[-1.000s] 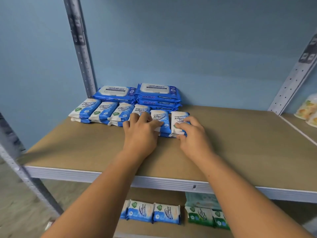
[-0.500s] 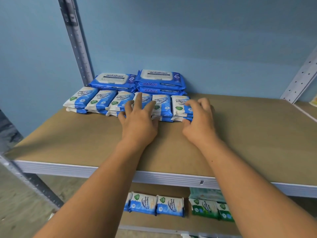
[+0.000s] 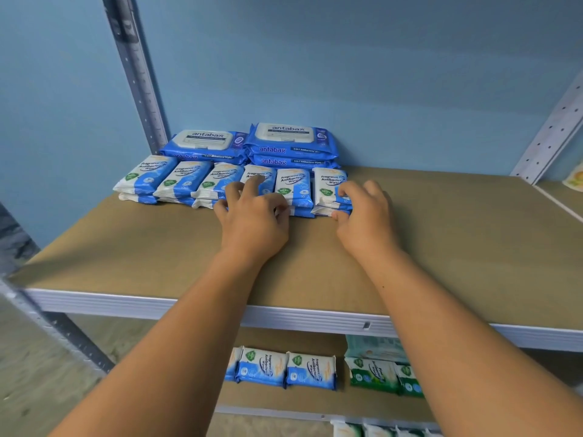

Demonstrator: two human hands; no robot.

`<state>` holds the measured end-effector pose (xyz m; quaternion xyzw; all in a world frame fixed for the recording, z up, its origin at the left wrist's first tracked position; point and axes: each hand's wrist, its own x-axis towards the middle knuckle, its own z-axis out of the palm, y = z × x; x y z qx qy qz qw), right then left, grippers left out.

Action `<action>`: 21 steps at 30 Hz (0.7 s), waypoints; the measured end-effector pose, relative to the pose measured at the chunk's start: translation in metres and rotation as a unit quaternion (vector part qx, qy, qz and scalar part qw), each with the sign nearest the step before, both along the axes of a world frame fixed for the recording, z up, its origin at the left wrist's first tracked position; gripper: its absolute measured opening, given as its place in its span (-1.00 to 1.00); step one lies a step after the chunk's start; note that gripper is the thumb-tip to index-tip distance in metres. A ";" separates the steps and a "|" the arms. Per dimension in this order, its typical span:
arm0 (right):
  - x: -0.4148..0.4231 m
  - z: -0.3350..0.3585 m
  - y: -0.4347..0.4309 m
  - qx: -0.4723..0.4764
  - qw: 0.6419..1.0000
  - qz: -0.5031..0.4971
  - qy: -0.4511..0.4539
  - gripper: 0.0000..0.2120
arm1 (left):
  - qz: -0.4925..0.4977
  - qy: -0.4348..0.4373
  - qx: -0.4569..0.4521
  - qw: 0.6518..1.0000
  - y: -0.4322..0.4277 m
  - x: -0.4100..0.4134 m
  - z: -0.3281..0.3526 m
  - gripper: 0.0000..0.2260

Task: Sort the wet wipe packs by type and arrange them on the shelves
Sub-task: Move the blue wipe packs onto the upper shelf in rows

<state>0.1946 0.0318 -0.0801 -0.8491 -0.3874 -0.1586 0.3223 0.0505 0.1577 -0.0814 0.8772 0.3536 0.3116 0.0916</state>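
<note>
1. Right hand (image 3: 367, 216): thumb low at the front edge and fingers curled over the top, pinching the end stack (image 3: 328, 184) of small packs.
2. Left hand (image 3: 252, 222): fingers spread and loosely bent, resting on the stacks just left of that one. It grips nothing.
3. The end stack lies straight ahead of the right hand, which is plainly the nearer, and it touches its neighbour. Its long axis runs away from us, front to back, matching the row (image 3: 186, 178).
4. The row sits at the left rear of the shelf (image 3: 441, 231), just in front of the large packs (image 3: 284, 137). Bare shelf lies to its right.
5. Judgement: squaring the end stack calls for a short push leftward and back.
</note>
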 end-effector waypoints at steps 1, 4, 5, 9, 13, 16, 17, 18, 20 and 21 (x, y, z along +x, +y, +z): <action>-0.002 0.001 -0.001 -0.003 1.000 0.000 0.003 -0.67 | -0.003 0.001 -0.001 1.000 -0.001 -0.001 0.001 -0.84; -0.014 0.008 -0.009 -0.001 1.000 -0.013 0.004 -0.56 | -0.013 0.003 0.012 1.000 -0.007 -0.008 0.004 -0.84; -0.018 0.011 -0.013 0.002 1.000 -0.019 0.001 -0.54 | -0.017 0.002 0.016 1.000 -0.009 -0.013 0.007 -0.84; -0.039 0.020 -0.035 -0.016 0.998 -0.014 -0.052 -0.59 | -0.058 0.023 0.024 0.998 -0.016 -0.046 0.020 -0.81; -0.077 0.029 -0.060 -0.049 0.995 0.027 -0.080 -0.67 | -0.092 0.032 -0.029 0.995 -0.030 -0.098 0.031 -0.81; -0.119 0.036 -0.083 -0.065 0.994 0.055 -0.075 -0.69 | -0.068 0.030 -0.073 0.995 -0.051 -0.148 0.034 -0.82; -0.134 0.037 -0.090 -0.077 0.993 0.062 -0.070 -0.70 | -0.064 0.022 -0.086 0.994 -0.056 -0.165 0.033 -0.83; -0.152 0.039 -0.096 -0.091 0.992 0.070 -0.060 -0.70 | -0.059 0.018 -0.100 0.993 -0.062 -0.182 0.032 -0.83; -0.188 0.041 -0.107 -0.109 0.990 0.085 -0.026 -0.71 | -0.043 0.018 -0.125 0.991 -0.074 -0.218 0.033 -0.83; -0.206 0.041 -0.112 -0.112 0.989 0.093 -0.010 -0.73 | -0.032 0.011 -0.134 0.990 -0.079 -0.236 0.033 -0.83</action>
